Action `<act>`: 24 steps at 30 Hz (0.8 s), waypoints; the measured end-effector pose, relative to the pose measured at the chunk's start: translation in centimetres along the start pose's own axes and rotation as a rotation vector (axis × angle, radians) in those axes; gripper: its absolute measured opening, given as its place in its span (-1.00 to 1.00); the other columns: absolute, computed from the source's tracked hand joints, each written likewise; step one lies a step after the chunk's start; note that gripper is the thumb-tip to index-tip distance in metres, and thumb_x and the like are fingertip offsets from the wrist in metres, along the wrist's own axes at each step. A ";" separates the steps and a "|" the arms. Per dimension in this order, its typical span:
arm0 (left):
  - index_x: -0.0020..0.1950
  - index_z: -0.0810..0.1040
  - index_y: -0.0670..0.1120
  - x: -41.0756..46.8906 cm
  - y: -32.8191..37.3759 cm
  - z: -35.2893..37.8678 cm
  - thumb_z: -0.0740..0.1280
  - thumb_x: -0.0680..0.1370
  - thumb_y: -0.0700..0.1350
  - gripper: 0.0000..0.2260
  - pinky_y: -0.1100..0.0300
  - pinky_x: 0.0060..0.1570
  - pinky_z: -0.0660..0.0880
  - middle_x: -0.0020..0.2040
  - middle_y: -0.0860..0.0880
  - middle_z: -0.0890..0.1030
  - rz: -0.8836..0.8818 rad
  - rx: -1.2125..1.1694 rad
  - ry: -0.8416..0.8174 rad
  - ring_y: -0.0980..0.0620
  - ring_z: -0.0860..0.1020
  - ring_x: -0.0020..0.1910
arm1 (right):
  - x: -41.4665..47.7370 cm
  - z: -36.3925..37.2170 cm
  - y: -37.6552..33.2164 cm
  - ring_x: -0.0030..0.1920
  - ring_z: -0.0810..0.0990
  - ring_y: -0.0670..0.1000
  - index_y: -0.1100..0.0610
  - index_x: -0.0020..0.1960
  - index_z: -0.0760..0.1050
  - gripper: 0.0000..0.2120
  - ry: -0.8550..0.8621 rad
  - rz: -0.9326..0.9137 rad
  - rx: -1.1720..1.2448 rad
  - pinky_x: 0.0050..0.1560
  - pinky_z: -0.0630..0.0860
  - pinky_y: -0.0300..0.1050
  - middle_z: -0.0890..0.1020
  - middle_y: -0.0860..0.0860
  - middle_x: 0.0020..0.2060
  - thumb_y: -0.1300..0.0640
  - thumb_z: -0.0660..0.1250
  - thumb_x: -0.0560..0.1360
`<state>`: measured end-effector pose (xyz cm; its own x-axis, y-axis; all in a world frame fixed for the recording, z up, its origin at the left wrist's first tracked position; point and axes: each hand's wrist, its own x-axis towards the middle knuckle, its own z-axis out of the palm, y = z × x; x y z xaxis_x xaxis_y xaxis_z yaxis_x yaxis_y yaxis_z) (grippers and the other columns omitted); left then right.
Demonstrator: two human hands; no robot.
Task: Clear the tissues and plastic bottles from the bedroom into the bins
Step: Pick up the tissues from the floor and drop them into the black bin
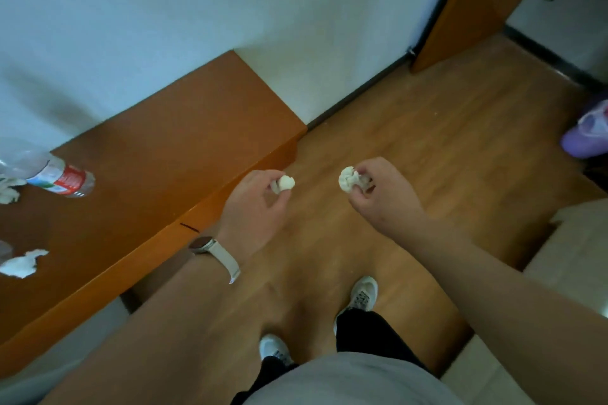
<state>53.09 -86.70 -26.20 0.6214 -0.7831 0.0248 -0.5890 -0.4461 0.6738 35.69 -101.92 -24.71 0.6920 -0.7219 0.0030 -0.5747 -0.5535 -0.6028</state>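
My left hand [255, 204] pinches a small crumpled white tissue [285, 182] in its fingertips, held over the wooden floor beside the desk's corner. My right hand [381, 196] grips a second, larger tissue ball [349, 179] at about the same height. On the orange-brown desk [158, 154] at the far left lies a clear plastic bottle [62, 176] with a red and white label, on its side. A crumpled tissue [23, 265] rests near the desk's left edge, and another tissue [8, 191] shows partly beside the bottle.
White wall behind the desk. A wooden door frame [460, 10] stands at the upper right with a doorway beyond. A purple shoe [587, 131] sits at the right edge. A pale box or furniture edge [572, 246] is at the right. My feet stand on the floor [427, 128].
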 end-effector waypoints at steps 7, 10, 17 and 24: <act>0.22 0.57 0.03 5.1 9.0 4.9 0.39 0.55 -0.04 -0.75 0.24 0.01 0.50 0.05 0.14 0.57 0.084 0.009 -0.091 0.19 0.51 0.00 | 2.1 -7.1 7.1 -0.12 0.48 -0.06 0.12 0.07 0.48 -0.80 0.101 0.002 0.045 -0.15 0.50 -0.12 0.48 -0.06 -0.04 0.16 0.35 0.46; 0.20 0.58 0.01 7.2 13.7 7.4 0.39 0.55 -0.05 -0.77 0.30 -0.01 0.47 0.04 0.13 0.57 0.115 0.002 -0.109 0.16 0.52 -0.01 | 2.8 -10.6 10.9 -0.12 0.47 -0.09 0.11 0.06 0.48 -0.81 0.154 0.026 0.047 -0.17 0.48 -0.13 0.45 -0.12 -0.04 0.16 0.34 0.45; 0.14 0.58 0.04 11.2 22.9 13.7 0.39 0.54 -0.06 -0.81 0.39 -0.05 0.38 0.00 0.17 0.55 0.244 -0.011 -0.145 0.21 0.49 -0.05 | 2.8 -18.3 18.5 -0.15 0.47 -0.11 0.08 0.06 0.47 -0.80 0.298 0.106 0.020 -0.19 0.47 -0.15 0.44 -0.15 -0.01 0.14 0.35 0.45; 0.15 0.59 0.01 15.3 30.5 18.5 0.40 0.53 -0.07 -0.80 0.52 -0.13 0.33 -0.01 0.16 0.55 0.458 -0.005 -0.274 0.31 0.47 -0.08 | 0.9 -24.0 23.4 -0.16 0.45 -0.13 0.06 0.06 0.48 -0.81 0.446 0.259 0.043 -0.14 0.45 -0.17 0.41 -0.18 -0.01 0.14 0.35 0.46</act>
<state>35.09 -120.31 -18.99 0.1425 -0.9820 0.1239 -0.7657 -0.0301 0.6425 12.39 -125.52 -19.63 0.2710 -0.9449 0.1836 -0.6772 -0.3226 -0.6613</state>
